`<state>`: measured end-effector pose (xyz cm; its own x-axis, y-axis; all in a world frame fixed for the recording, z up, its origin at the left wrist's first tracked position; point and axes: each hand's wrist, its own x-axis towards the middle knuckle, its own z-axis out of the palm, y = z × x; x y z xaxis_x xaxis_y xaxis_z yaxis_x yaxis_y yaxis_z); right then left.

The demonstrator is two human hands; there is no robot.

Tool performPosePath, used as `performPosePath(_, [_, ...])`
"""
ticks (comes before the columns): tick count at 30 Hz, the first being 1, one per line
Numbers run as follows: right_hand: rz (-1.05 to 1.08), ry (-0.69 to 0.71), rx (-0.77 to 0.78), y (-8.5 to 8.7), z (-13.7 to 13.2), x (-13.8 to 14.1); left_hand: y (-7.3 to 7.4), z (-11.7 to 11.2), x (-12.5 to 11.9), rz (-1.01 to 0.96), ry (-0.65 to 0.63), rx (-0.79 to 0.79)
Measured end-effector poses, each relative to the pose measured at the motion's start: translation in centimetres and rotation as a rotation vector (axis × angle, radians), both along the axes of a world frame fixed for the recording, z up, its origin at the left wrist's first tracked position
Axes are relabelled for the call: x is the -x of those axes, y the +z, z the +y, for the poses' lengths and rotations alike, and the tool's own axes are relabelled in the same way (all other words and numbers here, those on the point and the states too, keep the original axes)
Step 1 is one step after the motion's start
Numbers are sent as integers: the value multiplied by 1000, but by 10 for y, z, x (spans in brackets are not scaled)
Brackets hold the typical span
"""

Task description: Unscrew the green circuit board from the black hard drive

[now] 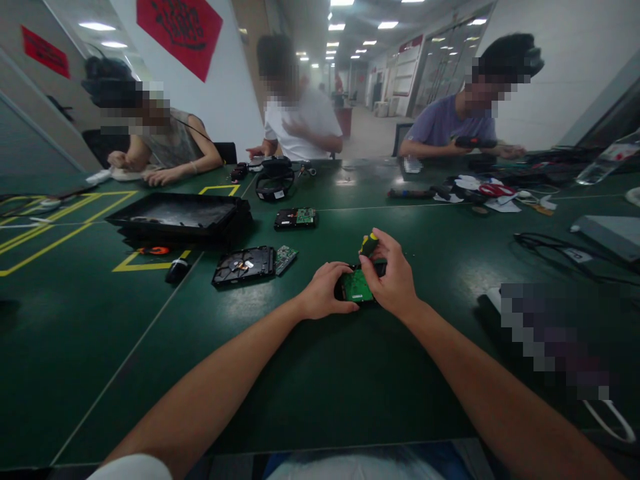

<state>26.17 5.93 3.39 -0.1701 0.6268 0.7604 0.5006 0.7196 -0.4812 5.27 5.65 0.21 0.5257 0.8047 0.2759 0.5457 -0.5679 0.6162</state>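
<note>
A black hard drive [358,287] with a green circuit board facing up lies on the green table [310,393] in front of me. My left hand [325,291] is closed around its left end and holds it down. My right hand [393,275] is wrapped round a screwdriver with a yellow and black handle [369,245], which stands upright over the drive's right side. Its tip is hidden by my fingers.
Two more hard drives lie further off, one opened [245,265] and one with its board up [295,218]. A black tray [180,217] sits to the left. Three people sit across the table. Cables [555,243] and clutter lie to the right.
</note>
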Motion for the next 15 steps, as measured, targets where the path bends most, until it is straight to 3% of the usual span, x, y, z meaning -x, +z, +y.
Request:
performPosePath(3, [-24,-38,-24,1,0,0,0,0,0,-6,-4,-2])
performPosePath(9, [-36,40,20,1,-1,0,-2,1,0,-5,-11,1])
performPosePath(15, [-51,-36,-54,3,0,-1,-2,2,0,11,-8,-12])
